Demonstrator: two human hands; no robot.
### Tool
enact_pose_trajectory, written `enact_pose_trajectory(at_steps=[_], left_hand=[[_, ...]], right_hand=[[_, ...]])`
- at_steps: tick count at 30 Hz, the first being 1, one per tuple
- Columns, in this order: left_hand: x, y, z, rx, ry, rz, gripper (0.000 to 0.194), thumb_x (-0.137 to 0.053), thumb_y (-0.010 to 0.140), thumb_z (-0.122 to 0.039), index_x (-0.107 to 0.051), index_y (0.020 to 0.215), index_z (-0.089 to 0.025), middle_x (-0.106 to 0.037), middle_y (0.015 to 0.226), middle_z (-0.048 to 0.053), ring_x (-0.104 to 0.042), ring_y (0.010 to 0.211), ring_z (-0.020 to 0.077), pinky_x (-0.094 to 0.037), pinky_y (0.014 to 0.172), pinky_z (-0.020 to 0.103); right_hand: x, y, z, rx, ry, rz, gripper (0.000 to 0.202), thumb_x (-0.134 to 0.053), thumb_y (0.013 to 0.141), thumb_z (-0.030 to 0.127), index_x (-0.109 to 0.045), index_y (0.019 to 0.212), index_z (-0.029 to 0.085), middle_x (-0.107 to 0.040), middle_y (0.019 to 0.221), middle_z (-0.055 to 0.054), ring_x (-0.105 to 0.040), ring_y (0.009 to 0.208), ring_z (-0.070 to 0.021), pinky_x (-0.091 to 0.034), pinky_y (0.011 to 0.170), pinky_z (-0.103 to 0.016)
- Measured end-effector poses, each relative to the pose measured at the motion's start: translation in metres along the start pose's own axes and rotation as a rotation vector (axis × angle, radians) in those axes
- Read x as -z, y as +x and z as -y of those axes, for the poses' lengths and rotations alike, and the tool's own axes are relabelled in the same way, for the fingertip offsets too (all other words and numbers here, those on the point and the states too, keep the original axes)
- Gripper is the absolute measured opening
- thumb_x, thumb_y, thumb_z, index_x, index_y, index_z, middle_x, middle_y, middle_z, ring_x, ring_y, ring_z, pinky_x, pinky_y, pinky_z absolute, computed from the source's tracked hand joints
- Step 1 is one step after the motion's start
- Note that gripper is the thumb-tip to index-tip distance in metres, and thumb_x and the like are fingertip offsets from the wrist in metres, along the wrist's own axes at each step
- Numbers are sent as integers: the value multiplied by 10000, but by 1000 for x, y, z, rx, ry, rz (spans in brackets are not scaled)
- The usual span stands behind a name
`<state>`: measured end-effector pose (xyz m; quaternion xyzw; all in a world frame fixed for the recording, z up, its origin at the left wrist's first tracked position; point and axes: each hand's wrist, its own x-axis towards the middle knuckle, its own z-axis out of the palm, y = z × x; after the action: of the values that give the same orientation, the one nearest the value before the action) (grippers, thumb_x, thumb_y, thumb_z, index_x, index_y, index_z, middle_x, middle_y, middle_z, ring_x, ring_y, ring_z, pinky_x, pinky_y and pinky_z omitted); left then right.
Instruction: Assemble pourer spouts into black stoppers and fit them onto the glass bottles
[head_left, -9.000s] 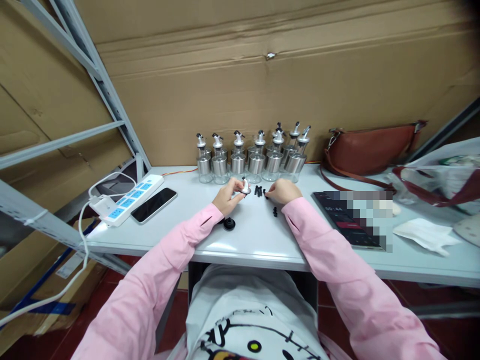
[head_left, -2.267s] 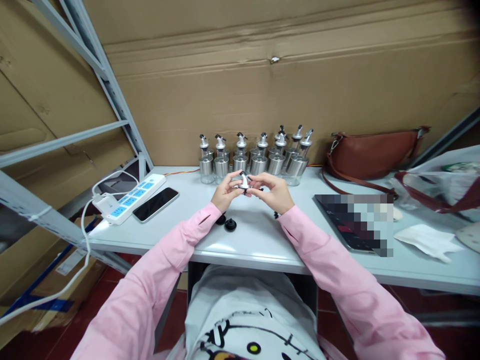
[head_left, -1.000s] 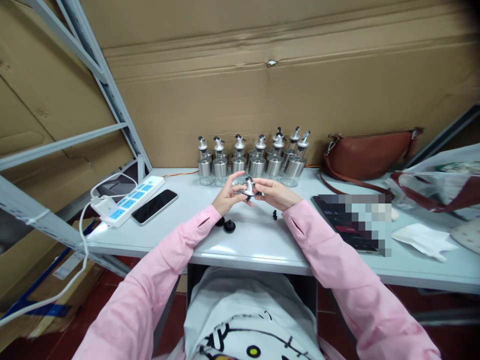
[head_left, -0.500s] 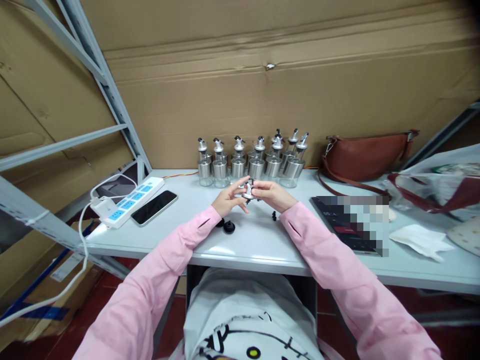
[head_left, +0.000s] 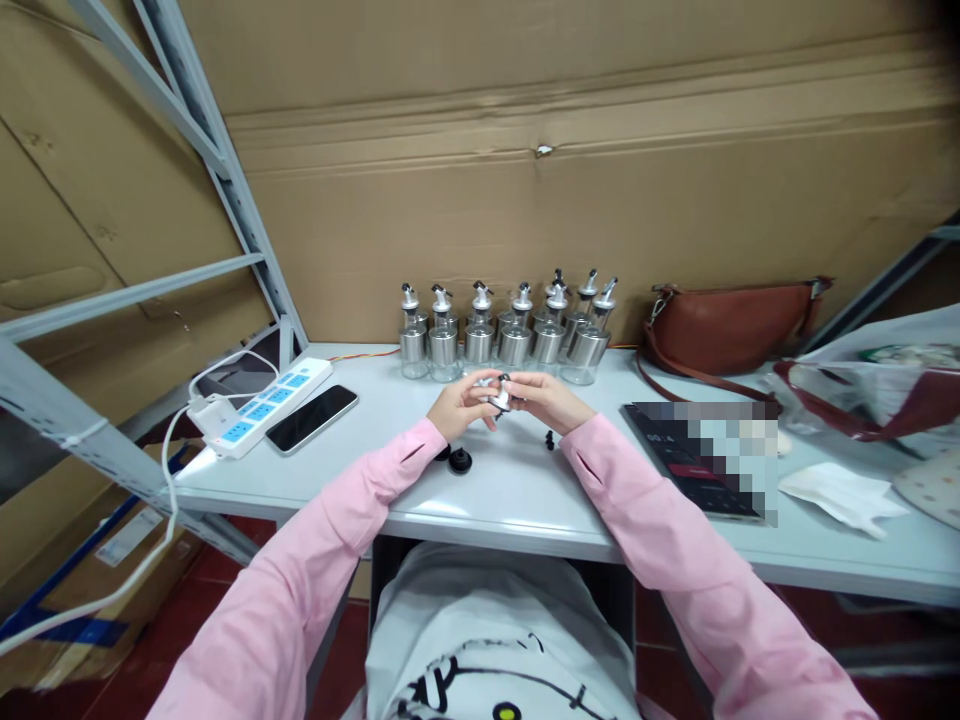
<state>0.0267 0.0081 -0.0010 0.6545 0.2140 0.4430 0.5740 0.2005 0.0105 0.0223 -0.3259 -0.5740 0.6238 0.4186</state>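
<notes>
Over the middle of the table, both my hands are closed around a small silver-and-black pourer spout (head_left: 501, 398). My left hand (head_left: 463, 402) grips it from the left, thumb and fingers around its body. From the other side, the fingertips of my right hand (head_left: 546, 397) pinch its upper part near the black flap. A round black stopper (head_left: 460, 460) lies on the table below my left hand, with another black piece partly hidden under the wrist. Small black parts (head_left: 550, 440) rest beneath my right wrist.
Several glass-and-steel oil bottles (head_left: 514, 345) with pourers stand along the cardboard back wall. A power strip (head_left: 266, 412) and a phone (head_left: 312, 419) lie at left. On the right are a tablet (head_left: 690, 460), a brown bag (head_left: 739, 325), a plastic bag (head_left: 877, 380) and a tissue (head_left: 840, 495).
My fingers have closed in more tightly around the pourer spout, and my left hand's fingers have curled. The whole view has shifted slightly, with the table sitting a little lower.
</notes>
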Motion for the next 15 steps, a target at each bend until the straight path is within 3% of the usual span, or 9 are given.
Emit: enact_pose_trajectory(at_steps=[5, 9, 12, 15], left_hand=[[-6, -3, -3, -17, 221, -10, 619, -694, 686, -282, -461, 1247, -161, -644, 1073, 129, -632, 563, 115, -521, 551, 249], [-3, -3, -5, -62, 318, -56, 608, -652, 747, -310, -396, 1286, -195, -616, 1146, 134, -659, 613, 124, -518, 644, 267], [1, -3, -3, -71, 283, -101, 585, -593, 792, -411, -377, 1275, -161, -659, 1014, 116, -643, 578, 118, -513, 636, 275], [1, -4, -2, -54, 312, -95, 522, -541, 823, -440, -408, 1235, -147, -673, 864, 64, -622, 537, 99, -492, 639, 257]], right_hand=[[-5, 4, -6, 88, -123, -59, 367, -709, 615, 491, -654, 710, 141, -561, 580, 19, -485, 535, -90, -365, 535, -241], [-10, 4, -2, 205, -85, -144, 347, -651, 672, 515, -607, 690, 172, -577, 665, 2, -524, 597, -111, -406, 565, -253], [-11, 8, 19, 324, -11, -267, 356, -616, 692, 532, -491, 653, 201, -589, 685, -9, -555, 623, -138, -442, 594, -282], [-5, 21, 57, 430, -234, -417, 336, -535, 755, 519, -433, 661, 214, -556, 608, -2, -520, 531, -139, -425, 542, -286]])
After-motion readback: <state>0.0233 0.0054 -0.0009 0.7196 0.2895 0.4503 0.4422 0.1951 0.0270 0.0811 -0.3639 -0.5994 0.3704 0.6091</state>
